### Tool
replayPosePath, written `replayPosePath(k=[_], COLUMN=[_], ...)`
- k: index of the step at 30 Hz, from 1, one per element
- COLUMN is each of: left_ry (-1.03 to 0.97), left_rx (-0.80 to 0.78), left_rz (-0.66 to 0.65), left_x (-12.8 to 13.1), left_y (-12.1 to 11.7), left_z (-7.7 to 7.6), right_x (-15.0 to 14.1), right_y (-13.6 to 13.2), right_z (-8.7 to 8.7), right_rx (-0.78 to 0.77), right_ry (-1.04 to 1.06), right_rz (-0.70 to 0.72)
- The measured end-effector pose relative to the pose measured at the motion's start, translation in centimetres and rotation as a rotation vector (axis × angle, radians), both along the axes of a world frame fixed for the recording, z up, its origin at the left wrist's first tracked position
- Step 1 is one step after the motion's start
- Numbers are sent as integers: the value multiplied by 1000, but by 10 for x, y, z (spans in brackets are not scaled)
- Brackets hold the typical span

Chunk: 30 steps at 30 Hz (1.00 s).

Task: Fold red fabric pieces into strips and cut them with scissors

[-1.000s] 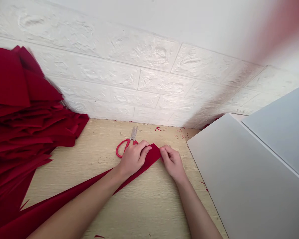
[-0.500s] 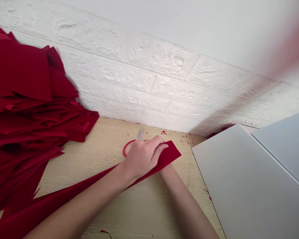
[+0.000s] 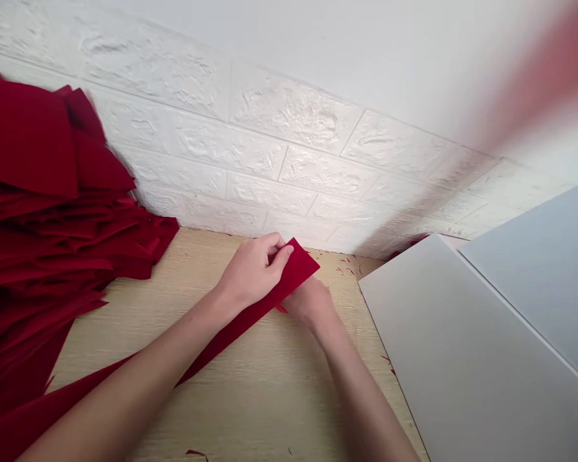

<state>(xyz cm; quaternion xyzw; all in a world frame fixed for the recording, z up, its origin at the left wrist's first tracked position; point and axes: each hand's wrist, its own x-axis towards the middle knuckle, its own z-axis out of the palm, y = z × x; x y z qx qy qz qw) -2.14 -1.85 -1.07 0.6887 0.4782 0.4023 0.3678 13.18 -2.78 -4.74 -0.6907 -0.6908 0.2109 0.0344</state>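
A long dark-red strip of fabric (image 3: 297, 269) runs from the lower left up to the middle of the view. Near its far end, my left hand (image 3: 256, 266) pinches the upper edge between thumb and fingers, and the cut end sticks out past it. My right hand (image 3: 314, 300) is partly under the strip, its fingers covered by the fabric. A small bit of the red handle of the scissors (image 3: 280, 309) shows beside it, and the hand appears closed around them. The blades are hidden behind the strip.
A tall heap of dark-red fabric (image 3: 43, 212) fills the left side. On the right stands a pale grey box-like panel (image 3: 462, 359). A white brick-patterned wall (image 3: 270, 147) borders the wooden tabletop (image 3: 270, 398), where thin red scraps (image 3: 349, 266) lie scattered.
My right hand has let go of the strip's end and moved left beneath it, taking up the scissors from the tabletop. My left hand keeps its pinch, now raised and closer to the wall.
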Motion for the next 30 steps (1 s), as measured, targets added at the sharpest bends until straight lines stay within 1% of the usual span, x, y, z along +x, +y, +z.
replayPosePath(k=[1, 2, 3, 5, 7, 8, 10, 14, 17, 19, 22, 26, 30], left_ry=[-8, -14, -17, -14, 6, 20, 62, 114, 77, 54, 51, 79, 115], left_rx=[-6, -9, -10, 0, 28, 48, 82, 101, 133, 153, 157, 163, 174], left_rz=[-7, -7, -1, 14, 28, 39, 71, 119, 162, 204, 240, 193, 131], left_x=[-1, -2, -4, -7, -10, -12, -14, -19, -27, -34, -39, -34, -25], left_y=[2, 4, 6, 9, 11, 12, 15, 20, 22, 23, 20, 17, 17], left_z=[2, 4, 6, 9, 9, 9, 9, 11, 17, 22, 27, 26, 18], right_x=[10, 19, 28, 41, 47, 47, 44, 34, 29, 26, 18, 6, 3], right_y=[-5, -9, -12, -18, -21, -22, -24, -33, -43, -48, -53, -55, -54], right_z=[4, 6, 6, 2, -4, -7, -10, -11, -13, -14, -12, -6, -3], right_rx=[-45, -81, -106, -108, -66, -40, -7, -13, -78, -120, -139, -145, -131], right_ry=[77, 222, 392, 731, 980, 1063, 1164, 1220, 1235, 1227, 1177, 1114, 1109], right_rz=[-51, -104, -151, -214, -218, -204, -171, -90, -35, -3, 72, 88, 83])
